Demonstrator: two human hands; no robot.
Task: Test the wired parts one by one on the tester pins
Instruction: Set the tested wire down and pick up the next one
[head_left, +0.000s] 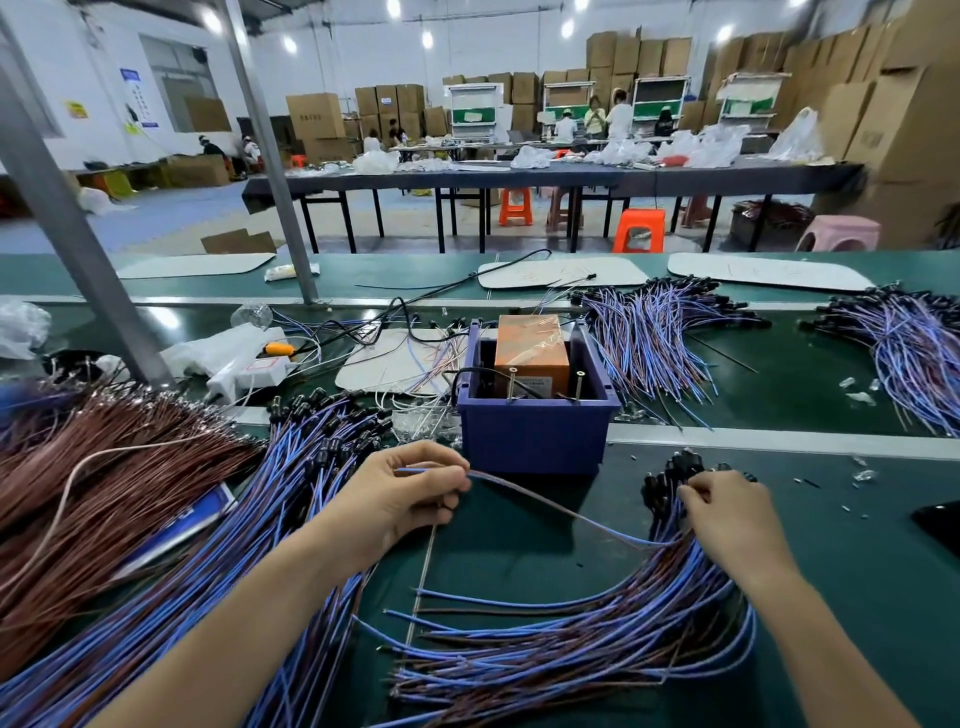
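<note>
My left hand (402, 496) pinches the free ends of one blue-and-brown wire pair (550, 506) just in front of the tester. That wire runs right to the black parts under my right hand (727, 512), which grips the black-capped heads of a bundle of wired parts (597, 639) fanned over the green mat. The tester is a blue bin (535, 434) with an orange box (530, 345) inside. Two upright metal pins (513, 382) (579, 384) stand at the bin's front. Both hands are below and in front of the pins, apart from them.
A second bundle of blue-brown wired parts (291, 493) and a heap of brown wires (104, 478) lie at my left. More bundles (654, 338) (914, 348) lie beyond on the belt. A slanted metal post (78, 234) stands at the left. White power strip (249, 371) sits behind.
</note>
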